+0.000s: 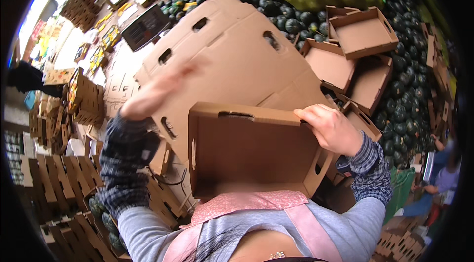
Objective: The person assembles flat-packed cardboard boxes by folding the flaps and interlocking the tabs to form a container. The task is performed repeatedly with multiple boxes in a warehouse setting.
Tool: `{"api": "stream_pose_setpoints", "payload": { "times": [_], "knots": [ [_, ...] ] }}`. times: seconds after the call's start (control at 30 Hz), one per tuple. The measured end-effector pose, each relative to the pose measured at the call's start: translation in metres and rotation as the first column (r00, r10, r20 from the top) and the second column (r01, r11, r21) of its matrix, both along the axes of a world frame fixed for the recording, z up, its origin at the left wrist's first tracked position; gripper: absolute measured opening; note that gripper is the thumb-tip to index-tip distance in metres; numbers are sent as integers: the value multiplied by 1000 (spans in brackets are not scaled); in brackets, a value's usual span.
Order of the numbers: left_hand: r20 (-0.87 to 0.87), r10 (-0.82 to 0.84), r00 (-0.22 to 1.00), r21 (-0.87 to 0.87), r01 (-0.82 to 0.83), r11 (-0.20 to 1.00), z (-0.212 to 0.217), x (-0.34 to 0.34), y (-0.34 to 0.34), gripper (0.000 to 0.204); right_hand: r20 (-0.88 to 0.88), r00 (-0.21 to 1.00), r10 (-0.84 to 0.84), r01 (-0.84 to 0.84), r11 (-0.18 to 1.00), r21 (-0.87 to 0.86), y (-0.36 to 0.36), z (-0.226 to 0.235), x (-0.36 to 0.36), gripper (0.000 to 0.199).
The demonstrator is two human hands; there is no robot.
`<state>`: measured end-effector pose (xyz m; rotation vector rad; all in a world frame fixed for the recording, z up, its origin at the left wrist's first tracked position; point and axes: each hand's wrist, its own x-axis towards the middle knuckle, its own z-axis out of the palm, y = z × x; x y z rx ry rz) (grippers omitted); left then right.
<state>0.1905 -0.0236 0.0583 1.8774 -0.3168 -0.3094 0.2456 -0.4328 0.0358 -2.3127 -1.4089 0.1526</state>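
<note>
Gripping the folded cardboard box (247,148) by its top right corner, right hand (332,129) closed on the rim, box held against chest. Left hand (155,92) blurred, resting on flat cardboard sheet (232,50); grip unclear.

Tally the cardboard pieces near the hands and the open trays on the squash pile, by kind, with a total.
Folded cardboard box held by the right hand: 1
Flat die-cut cardboard sheet under the blurred left hand: 1
Open cardboard trays resting on the dark green squash, such as the top one: at least 4
Total: at least 6
</note>
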Motion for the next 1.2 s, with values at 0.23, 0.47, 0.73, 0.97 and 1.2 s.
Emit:
{"api": "stream_pose_setpoints", "payload": {
  "times": [0.23,0.47,0.73,0.97,1.2],
  "knots": [
    [-347,741,575,-185,-816,547,-146,-122,44,37,-521,836,-171,225,973,42,-80,-30,0,56],
    [-515,705,487,-443,-856,268,-173,-127,22,32,-866,406,-292,617,786,25,-147,-67,-37,60],
    [8,458,889,-763,-291,577,-37,-127,75,41,-962,107,-253,994,38,101,-208,-127,-29,68],
    [112,851,513,-549,-682,483,-32,-145,76,33,-852,156,-499,842,-384,379,-265,-136,23,56],
    [-310,758,574,-310,-815,491,-132,-98,56,30,-658,564,-500,817,452,358,-122,-126,36,65]
  ]
}}
